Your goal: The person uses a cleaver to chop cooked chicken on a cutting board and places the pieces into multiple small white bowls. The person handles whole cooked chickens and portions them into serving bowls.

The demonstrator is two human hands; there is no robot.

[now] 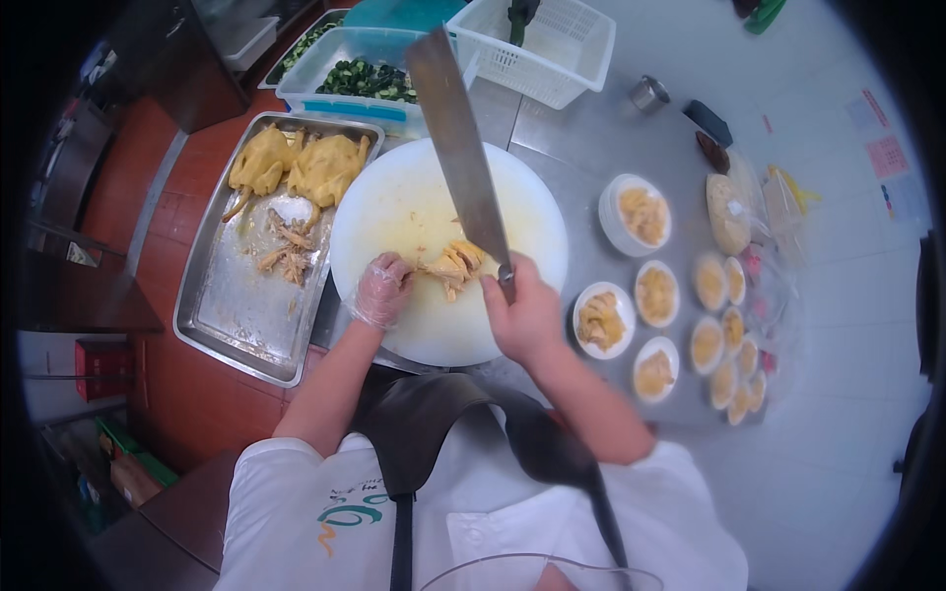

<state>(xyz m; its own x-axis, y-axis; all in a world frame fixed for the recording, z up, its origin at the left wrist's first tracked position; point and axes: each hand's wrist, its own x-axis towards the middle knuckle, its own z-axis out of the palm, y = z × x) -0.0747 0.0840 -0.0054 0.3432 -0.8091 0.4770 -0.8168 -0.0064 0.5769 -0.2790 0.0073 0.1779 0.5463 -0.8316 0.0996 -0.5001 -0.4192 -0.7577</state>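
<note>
A cleaver (462,140) with a long, broad blade is raised over the round white cutting board (399,177). Its handle is in my bare right hand (525,310), and the blade points away from me. Beneath the blade lies a partly sliced piece of cooked chicken (454,267), in front of my right hand. My left hand (384,288), in a clear plastic glove, has its fingers curled at the thin left end of that piece. The fingertips partly hide where they grip it. Small scraps are scattered on the board.
Left of the board, a steel tray (222,325) holds two whole yellow chickens (325,170) and shredded scraps (288,251). Beyond are a plastic tub (295,85) of cut greens and a white basket (569,70). Several chicken-filled bowls (654,294) stand right, near a steel cup (650,94).
</note>
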